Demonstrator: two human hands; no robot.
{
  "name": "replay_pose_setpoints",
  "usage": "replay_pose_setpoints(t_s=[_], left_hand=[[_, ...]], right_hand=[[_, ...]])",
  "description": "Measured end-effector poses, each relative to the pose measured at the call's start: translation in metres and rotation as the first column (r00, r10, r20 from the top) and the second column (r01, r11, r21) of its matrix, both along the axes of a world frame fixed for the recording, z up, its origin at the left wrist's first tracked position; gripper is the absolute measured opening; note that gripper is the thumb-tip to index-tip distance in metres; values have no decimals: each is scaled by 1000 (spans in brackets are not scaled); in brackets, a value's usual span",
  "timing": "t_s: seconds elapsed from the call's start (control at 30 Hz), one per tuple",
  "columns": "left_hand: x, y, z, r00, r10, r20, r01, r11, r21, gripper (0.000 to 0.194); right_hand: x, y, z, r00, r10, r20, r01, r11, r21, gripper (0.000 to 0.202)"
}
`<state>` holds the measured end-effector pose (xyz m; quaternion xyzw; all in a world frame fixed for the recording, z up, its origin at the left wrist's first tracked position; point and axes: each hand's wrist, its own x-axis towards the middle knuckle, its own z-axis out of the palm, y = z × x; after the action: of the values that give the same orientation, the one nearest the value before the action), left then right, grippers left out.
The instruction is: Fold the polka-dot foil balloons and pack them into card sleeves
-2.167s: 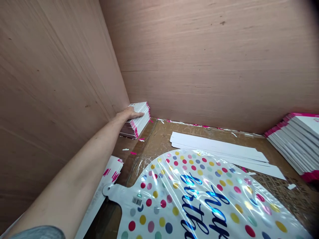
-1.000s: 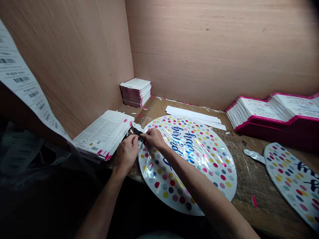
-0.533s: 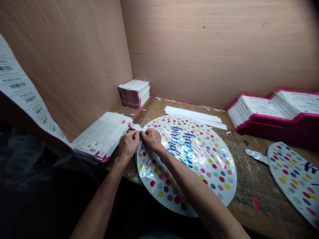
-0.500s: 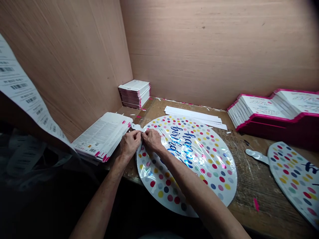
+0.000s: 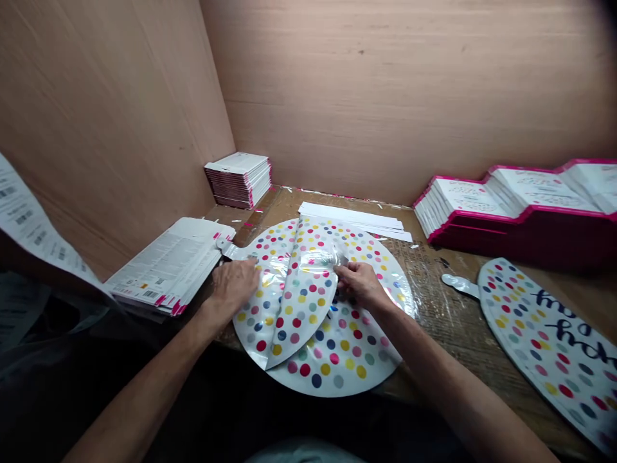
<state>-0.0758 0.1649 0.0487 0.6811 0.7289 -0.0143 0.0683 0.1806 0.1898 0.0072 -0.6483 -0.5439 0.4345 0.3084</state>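
A flat round foil balloon [image 5: 347, 360] with coloured dots lies in front of me, apparently on top of others. Its left part is folded over to the right as a flap [image 5: 308, 302] that covers most of the blue lettering. My right hand [image 5: 359, 283] is closed, pinching the tip of that flap near the balloon's middle. Resting on the left edge of the dotted foil, my left hand [image 5: 235, 283] lies with its fingers stretched out. A silvery tail [image 5: 229, 249] sticks out just above it.
Printed card sleeves [image 5: 166, 267] lie at the left, with another stack [image 5: 238, 180] in the back corner. White paper strips [image 5: 354, 218] lie behind the balloon. Pink-edged packs [image 5: 515, 206] line the back right; another dotted balloon [image 5: 544, 347] lies below them. A label strip [image 5: 43, 225] hangs left.
My right hand has moved right, carrying the balloon's left part over in a fold. My left hand has gone from a pinch at the edge to lying on the foil. The view has shifted slightly.
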Motion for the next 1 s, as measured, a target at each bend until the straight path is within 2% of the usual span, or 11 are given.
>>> replay_pose_setpoints(t_s=[0.07, 0.17, 0.27, 0.37, 0.47, 0.57, 0.63, 0.73, 0.83, 0.93, 1.0], left_hand=[[26, -27, 6, 985, -150, 83, 156, 986, -65, 40], [63, -72, 6, 957, -232, 173, 270, 932, -241, 41], [85, -100, 3, 919, -278, 278, 350, 902, -254, 40], [88, -108, 4, 840, -304, 450, 437, 870, -228, 36], [76, -108, 3, 866, -107, 488, 217, 960, -175, 41], [62, -105, -7, 888, 139, 438, -53, 978, -202, 50], [60, -106, -15, 844, 183, 503, -7, 943, -331, 53], [70, -110, -16, 672, 320, 668, 103, 853, -512, 51], [86, -114, 4, 304, 512, 804, 267, 764, -588, 48], [97, -113, 34, -23, 555, 832, 310, 795, -522, 42], [96, -111, 50, -75, 512, 856, 307, 829, -468, 42]], right_hand=[[28, -10, 2, 997, -23, 69, 25, 999, -24, 30], [49, -22, 15, 966, -43, 257, 45, 999, -2, 33], [46, -33, 33, 751, -59, 658, -32, 992, 125, 38], [32, -38, 38, 589, -74, 805, -299, 905, 302, 39], [30, -34, 21, 543, 66, 837, -563, 768, 304, 35], [40, -28, -1, 467, 174, 867, -618, 765, 179, 39], [47, -24, -9, 461, 194, 866, -624, 764, 161, 39], [54, -19, -7, 495, 231, 838, -624, 765, 157, 36], [64, -24, 6, 613, 328, 719, -615, 769, 175, 39], [81, -58, 23, 805, 346, 482, -539, 766, 352, 56], [89, -90, 26, 833, 362, 418, -544, 671, 504, 78]])
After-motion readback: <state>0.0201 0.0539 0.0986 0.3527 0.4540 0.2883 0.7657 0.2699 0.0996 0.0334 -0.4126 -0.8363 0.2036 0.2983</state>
